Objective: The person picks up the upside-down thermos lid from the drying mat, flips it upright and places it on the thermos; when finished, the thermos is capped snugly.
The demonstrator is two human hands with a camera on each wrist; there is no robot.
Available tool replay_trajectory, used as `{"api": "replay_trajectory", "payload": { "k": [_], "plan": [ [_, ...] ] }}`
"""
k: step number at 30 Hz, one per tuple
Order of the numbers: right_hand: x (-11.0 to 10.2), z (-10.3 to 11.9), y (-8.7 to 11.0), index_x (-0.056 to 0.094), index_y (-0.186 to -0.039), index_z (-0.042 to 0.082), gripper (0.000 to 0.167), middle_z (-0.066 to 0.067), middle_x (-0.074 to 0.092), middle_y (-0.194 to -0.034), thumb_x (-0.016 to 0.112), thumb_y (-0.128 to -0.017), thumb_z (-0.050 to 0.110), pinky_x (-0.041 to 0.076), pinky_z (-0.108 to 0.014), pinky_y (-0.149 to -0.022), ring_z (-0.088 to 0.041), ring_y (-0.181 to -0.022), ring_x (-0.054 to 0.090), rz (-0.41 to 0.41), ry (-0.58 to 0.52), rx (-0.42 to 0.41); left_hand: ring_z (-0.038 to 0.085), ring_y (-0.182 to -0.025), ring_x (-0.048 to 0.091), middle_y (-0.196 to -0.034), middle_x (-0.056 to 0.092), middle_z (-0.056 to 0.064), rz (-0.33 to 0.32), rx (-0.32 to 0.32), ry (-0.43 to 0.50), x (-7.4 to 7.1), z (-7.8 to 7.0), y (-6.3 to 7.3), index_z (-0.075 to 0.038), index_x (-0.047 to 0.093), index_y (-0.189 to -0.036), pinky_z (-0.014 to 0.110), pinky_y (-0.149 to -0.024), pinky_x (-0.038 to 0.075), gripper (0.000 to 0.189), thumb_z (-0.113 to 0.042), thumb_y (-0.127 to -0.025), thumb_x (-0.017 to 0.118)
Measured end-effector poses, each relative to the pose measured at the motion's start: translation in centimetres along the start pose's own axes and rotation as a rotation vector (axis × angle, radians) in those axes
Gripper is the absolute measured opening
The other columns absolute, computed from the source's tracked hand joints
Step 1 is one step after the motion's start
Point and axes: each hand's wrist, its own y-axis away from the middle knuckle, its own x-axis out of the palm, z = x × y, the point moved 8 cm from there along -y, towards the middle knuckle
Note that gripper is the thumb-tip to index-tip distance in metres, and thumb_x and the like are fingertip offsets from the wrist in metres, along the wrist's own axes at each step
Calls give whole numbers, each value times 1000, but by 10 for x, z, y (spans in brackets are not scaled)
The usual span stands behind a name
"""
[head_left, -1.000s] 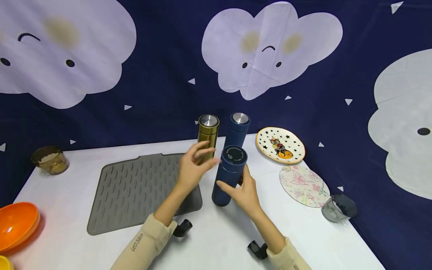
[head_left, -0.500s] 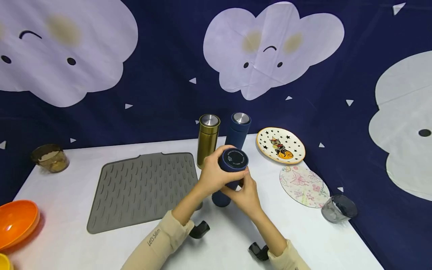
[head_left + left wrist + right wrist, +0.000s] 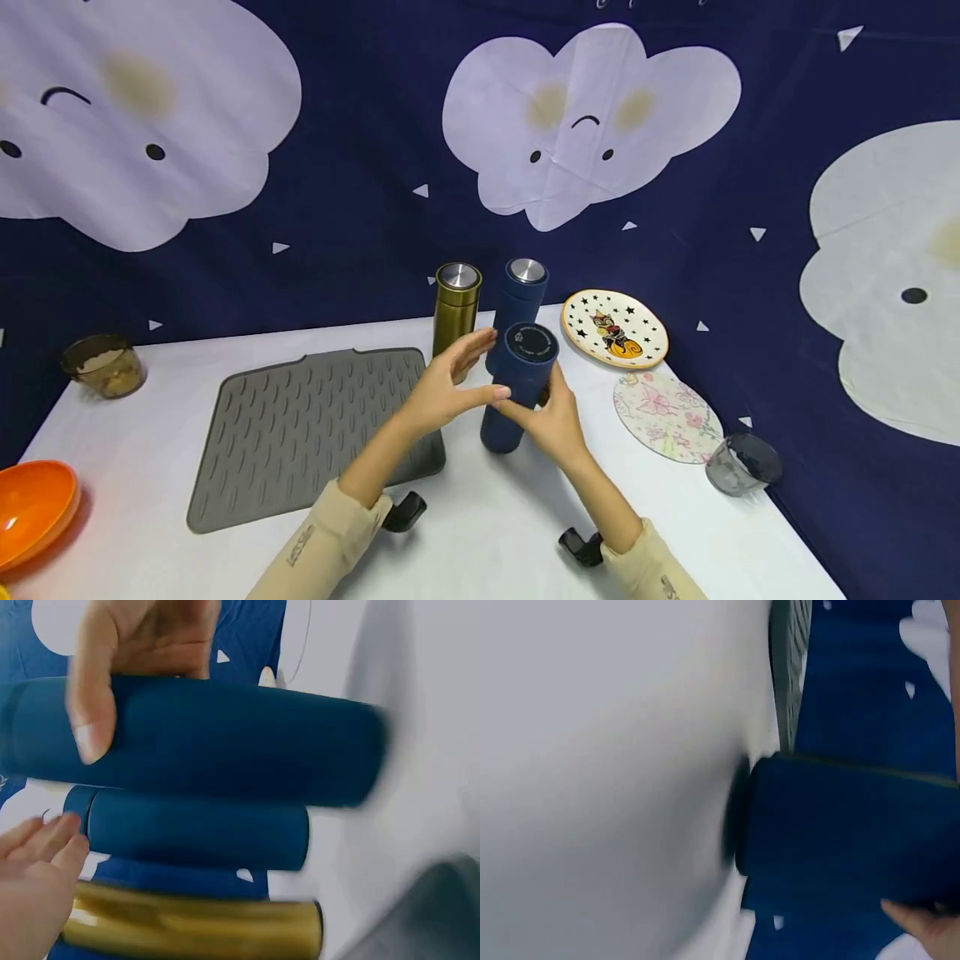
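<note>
My right hand (image 3: 553, 421) grips a blue thermos (image 3: 507, 429) around its middle, thumb on the near side; the far fingers are hidden in the head view. This thermos stands nearly upright, its raised end a black disc with pale print. In the right wrist view its lower end (image 3: 780, 817) is close to the table; whether it touches cannot be told. My left hand (image 3: 442, 387), fingers extended, is left of the thermos, thumb tip near the right thumb. Behind stand a second blue thermos (image 3: 517, 304) and a gold thermos (image 3: 454, 321), both with silver tops.
A grey ribbed drying mat (image 3: 300, 442) lies on the left. To the right are a star-patterned plate (image 3: 585, 333), a flowered round mat (image 3: 667, 417) and a grey glass (image 3: 738, 467). An amber glass (image 3: 108, 371) and an orange bowl (image 3: 37, 508) stand far left.
My left hand came round the front thermos's upper end, then let go and drew back left. The right hand kept its grip, and the thermos shifted slightly right. The head view tilted a little.
</note>
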Motion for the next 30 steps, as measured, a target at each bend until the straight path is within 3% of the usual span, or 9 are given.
{"api": "replay_trajectory", "payload": {
  "k": [3,8,11,14,19,23,27,30],
  "plan": [
    [-28,-8,-30,48,-136,7,77,-15,66,-120,89,-72,13,53,-39,-92,-28,-105,64,-137,15,26,26,-145,38,-155,42,12,-151,-56,-23,-21,3,31,-5,40,-149,40,-120,29,69,-15,-90,74],
    [-70,-36,-94,45,-136,6,78,-19,61,-124,87,-73,22,46,-49,-100,-37,-113,60,-320,152,56,23,-138,48,-146,52,11,-348,-110,-4,-47,3,73,-4,51,-140,29,-113,38,51,-14,-93,70],
    [-81,-61,-114,43,-136,5,76,-21,60,-124,84,-75,25,45,-52,-100,-40,-113,58,-349,223,98,22,-133,53,-141,56,13,-416,-102,7,-52,2,88,-1,56,-134,27,-109,42,44,-10,-93,69],
    [-90,-81,-119,43,-135,5,75,-22,61,-123,83,-75,26,45,-53,-99,-41,-112,58,-369,246,154,23,-131,54,-138,58,14,-449,-92,7,-55,0,93,2,57,-131,25,-107,44,40,-8,-93,68],
    [-98,-87,-120,41,-136,6,78,-23,61,-124,84,-76,30,44,-54,-100,-43,-113,57,-361,252,194,25,-132,54,-138,57,15,-464,-89,0,-66,-5,83,3,57,-131,21,-105,44,40,-7,-94,67],
    [-106,-76,-119,27,-149,11,99,-21,49,-143,86,-74,37,38,-46,-112,-36,-132,48,-345,184,165,26,-134,51,-140,56,15,-485,-101,-79,-94,-18,63,2,54,-134,27,-112,41,44,-11,-94,68],
    [-135,-22,-132,15,-157,21,105,-15,28,-160,79,-79,50,22,-35,-123,-23,-149,28,-365,120,-3,29,-139,46,-146,52,15,-532,-80,-342,-146,-56,30,-2,51,-141,39,-117,35,53,-22,-95,69],
    [-150,33,-163,11,-160,28,99,-5,15,-166,65,-85,63,10,-39,-125,-16,-153,12,-270,262,-78,33,-145,35,-156,39,16,-544,-103,-595,-187,-87,-3,-5,38,-151,50,-119,29,70,-40,-96,64]
  ]
}}
